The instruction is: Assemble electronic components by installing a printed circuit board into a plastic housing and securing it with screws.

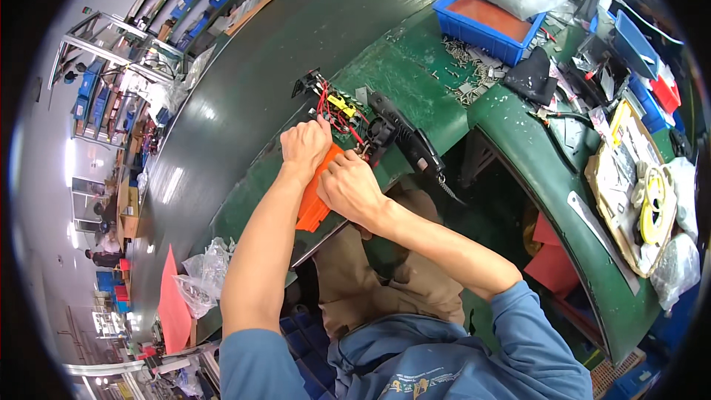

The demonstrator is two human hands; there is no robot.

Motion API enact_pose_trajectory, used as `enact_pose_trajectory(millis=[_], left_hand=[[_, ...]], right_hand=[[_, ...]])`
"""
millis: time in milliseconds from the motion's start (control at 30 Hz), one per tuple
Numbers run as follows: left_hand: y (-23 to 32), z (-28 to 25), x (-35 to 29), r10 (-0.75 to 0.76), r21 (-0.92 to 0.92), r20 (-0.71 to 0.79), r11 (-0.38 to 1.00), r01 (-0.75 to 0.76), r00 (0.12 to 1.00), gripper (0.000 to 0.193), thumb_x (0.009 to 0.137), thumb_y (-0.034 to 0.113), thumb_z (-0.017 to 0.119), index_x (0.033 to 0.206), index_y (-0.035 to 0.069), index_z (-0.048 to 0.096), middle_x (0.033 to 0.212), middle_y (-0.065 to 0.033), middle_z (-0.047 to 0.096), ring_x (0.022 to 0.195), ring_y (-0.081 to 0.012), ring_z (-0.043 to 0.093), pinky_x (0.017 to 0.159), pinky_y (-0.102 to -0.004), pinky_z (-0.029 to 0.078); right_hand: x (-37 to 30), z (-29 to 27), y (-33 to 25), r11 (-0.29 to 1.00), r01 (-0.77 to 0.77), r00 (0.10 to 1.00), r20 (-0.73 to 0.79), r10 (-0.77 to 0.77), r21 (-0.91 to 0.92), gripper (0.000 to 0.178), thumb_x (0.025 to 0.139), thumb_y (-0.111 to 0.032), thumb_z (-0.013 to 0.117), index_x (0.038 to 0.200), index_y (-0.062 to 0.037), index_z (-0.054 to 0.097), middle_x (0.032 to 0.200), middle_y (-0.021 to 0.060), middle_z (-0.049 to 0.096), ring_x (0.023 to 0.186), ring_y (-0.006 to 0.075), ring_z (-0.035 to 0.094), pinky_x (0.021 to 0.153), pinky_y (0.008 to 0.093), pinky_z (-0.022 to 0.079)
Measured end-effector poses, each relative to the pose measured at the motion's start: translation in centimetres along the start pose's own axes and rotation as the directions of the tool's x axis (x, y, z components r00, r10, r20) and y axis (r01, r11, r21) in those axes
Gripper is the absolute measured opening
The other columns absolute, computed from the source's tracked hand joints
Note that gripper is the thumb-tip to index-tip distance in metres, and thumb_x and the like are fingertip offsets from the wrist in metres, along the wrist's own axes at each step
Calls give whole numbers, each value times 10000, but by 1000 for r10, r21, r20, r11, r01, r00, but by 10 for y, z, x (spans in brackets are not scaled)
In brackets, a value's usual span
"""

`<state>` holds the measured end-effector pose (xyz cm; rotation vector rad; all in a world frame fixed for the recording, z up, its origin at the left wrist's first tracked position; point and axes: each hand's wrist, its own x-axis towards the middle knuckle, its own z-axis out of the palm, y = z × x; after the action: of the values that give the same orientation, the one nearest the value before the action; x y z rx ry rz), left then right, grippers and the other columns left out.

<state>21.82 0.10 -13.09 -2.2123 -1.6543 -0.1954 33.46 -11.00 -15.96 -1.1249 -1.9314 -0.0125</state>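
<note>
An orange plastic housing point(314, 206) lies at the near edge of the green bench, partly hidden under both hands. My left hand point(304, 150) is closed at its upper left side, knuckles up, with its fingertips beside red wires; what it pinches is hidden. Closed over the housing's right side is my right hand point(351, 187). Just beyond the hands sits an electronic assembly point(342, 107) with red wires and a bright yellow part. To its right lies a black power screwdriver point(406, 135) with a coiled cord, apart from my hands.
A blue bin point(483, 41) holding a clear plastic bag stands at the far right beside loose screws point(474, 74). Pliers point(561, 133), a steel ruler point(601, 241) and a cardboard tray point(629, 185) with yellow tape crowd the right bench. A dark belt-like surface point(229, 104) runs along the left.
</note>
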Motion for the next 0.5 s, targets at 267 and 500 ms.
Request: enact_pose_trajectory(millis=[267,500], left_hand=[[-5,7,4,57,33,0,998,-57,998,526,989,271,486,593,6,708,663,-263,686,610,-442,708,628,-508,606],[-7,15,8,53,43,-29,998,-52,998,539,985,274,485,563,9,691,631,-275,664,601,-458,700,626,-527,604]], right_hand=[[-5,17,-24,998,-63,998,-20,64,25,191,861,-156,647,690,-72,633,749,85,640,783,245,611,837,373,462],[-3,19,-30,983,-181,983,-13,182,30,98,811,-144,653,736,-81,651,773,59,638,855,221,609,895,362,450]])
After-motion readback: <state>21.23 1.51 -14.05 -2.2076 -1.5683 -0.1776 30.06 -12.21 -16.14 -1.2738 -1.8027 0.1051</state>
